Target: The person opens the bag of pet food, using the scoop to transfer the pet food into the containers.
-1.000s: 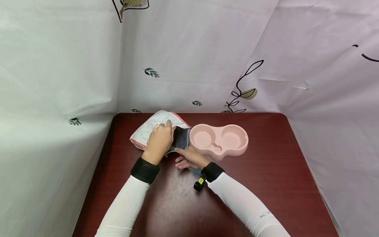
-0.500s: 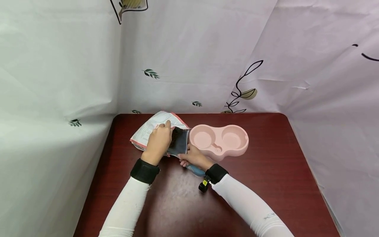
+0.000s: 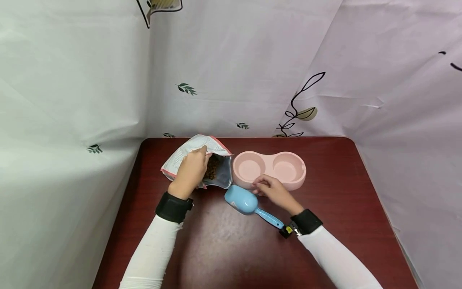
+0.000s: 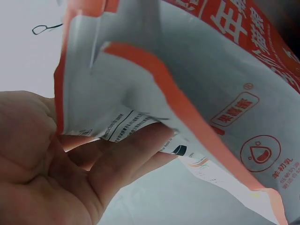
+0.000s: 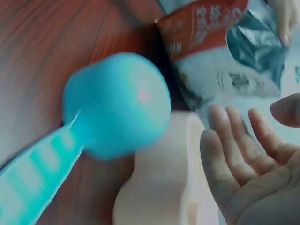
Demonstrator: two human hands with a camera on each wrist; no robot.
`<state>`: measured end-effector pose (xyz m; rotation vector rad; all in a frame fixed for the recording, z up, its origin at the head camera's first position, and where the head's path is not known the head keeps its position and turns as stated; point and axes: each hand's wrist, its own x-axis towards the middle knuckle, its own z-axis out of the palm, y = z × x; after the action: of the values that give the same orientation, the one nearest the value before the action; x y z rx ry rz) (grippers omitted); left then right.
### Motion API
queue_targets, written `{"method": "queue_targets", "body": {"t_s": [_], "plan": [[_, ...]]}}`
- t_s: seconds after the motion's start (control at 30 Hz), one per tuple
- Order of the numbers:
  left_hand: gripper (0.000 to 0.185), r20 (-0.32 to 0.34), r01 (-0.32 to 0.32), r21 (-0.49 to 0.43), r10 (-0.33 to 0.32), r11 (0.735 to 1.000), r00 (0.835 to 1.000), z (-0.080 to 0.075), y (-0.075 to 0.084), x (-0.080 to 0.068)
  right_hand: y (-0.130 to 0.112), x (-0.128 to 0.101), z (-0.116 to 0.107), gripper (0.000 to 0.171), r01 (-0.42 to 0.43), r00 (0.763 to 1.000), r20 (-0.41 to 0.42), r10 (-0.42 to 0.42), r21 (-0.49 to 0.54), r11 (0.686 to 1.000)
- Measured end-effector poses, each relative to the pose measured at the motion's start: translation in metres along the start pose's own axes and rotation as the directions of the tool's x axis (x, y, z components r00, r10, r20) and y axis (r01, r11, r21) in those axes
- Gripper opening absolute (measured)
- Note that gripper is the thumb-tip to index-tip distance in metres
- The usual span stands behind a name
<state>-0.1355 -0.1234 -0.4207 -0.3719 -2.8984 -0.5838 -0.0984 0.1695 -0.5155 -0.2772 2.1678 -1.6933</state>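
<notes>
My left hand (image 3: 193, 168) grips the upper edge of a white and orange-red pet food bag (image 3: 184, 154) lying at the back left. Its dark mouth faces the bowl, and brown kibble (image 3: 212, 166) shows inside. In the left wrist view, the fingers (image 4: 129, 154) curl under the printed bag panel (image 4: 201, 93). My right hand (image 3: 273, 190) is near the front of a pink double bowl (image 3: 267, 160), its fingers (image 5: 234, 140) loosely bent and holding nothing. A blue scoop (image 3: 243, 199) rests on the table just left of that hand, its rounded back up and its handle toward the front right.
The pink bowl has two round hollows side by side, close to the bag's mouth. A dark red table (image 3: 339, 216) lies under everything. Pale patterned cloth (image 3: 234, 72) hangs behind the table and along its sides.
My right hand has let go of the bag's mouth and moved right, to the bowl's front. The scoop, mostly hidden under that hand before, now shows whole. My left hand stays on the bag.
</notes>
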Motion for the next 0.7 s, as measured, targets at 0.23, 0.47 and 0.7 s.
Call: {"method": "queue_targets", "body": {"t_s": [0.23, 0.47, 0.7], "plan": [[0.022, 0.001, 0.016, -0.04, -0.016, 0.999, 1.0, -0.005, 0.0, 0.001, 0.026, -0.042, -0.022, 0.015, 0.05, 0.998, -0.035, -0.061, -0.25, 0.967], [0.024, 0.0, 0.019, -0.05, -0.019, 0.999, 1.0, -0.006, -0.002, 0.002, 0.047, -0.057, -0.014, 0.02, 0.168, 0.985, 0.043, -0.168, -0.477, 0.862], [0.024, 0.012, 0.033, -0.057, -0.033, 0.998, 0.999, -0.006, -0.002, 0.002, 0.064, -0.057, -0.001, 0.042, 0.195, 0.98, 0.109, -0.166, -0.693, 0.695]]}}
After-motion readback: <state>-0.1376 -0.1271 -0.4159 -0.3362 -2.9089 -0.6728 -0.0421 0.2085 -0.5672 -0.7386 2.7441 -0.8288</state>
